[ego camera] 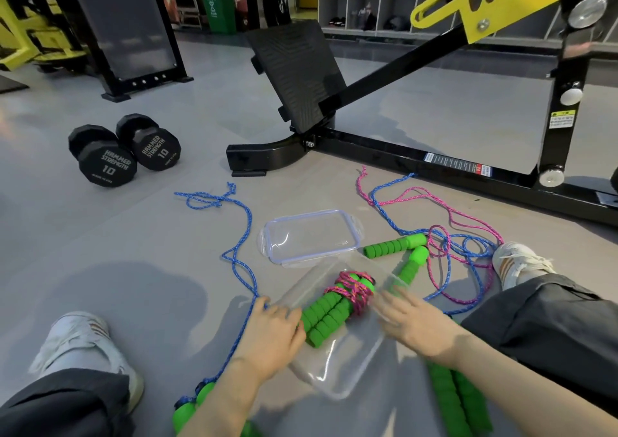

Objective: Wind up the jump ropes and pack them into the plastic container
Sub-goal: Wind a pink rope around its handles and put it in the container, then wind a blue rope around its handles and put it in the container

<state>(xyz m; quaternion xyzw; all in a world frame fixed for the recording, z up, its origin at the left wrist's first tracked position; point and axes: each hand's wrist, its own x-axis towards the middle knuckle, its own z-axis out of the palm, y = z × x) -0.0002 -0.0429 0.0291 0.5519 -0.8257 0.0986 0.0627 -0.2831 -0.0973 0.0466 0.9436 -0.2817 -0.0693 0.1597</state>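
Step in hand, as judged: seating the first rope in the box.

The clear rectangular plastic container (337,376) lies on the grey gym floor (133,269) between the person's legs. Inside it lies the wound jump rope with green foam handles and pink cord (337,306), placed diagonally, with its handle ends toward the left hand (271,329). The left grip is spread, and its fingers rest flat against the handle ends. The right hand (414,326) is over the container's right rim with its grip also spread. It is motion-blurred, so contact with the rim cannot be confirmed.

Procedure:
- Steady the container wall with the right hand.
- Push the bundle along the base with the left hand until it lies parallel to a long wall. This leaves room for further ropes.
- Keep the pink wraps tight and press on the foam, not on the cord.

The loose blue braided rope (245,222) and the tangled pink and blue ropes (444,236) are unwound. The clear clip-on lid (311,236) lies just beyond the container.
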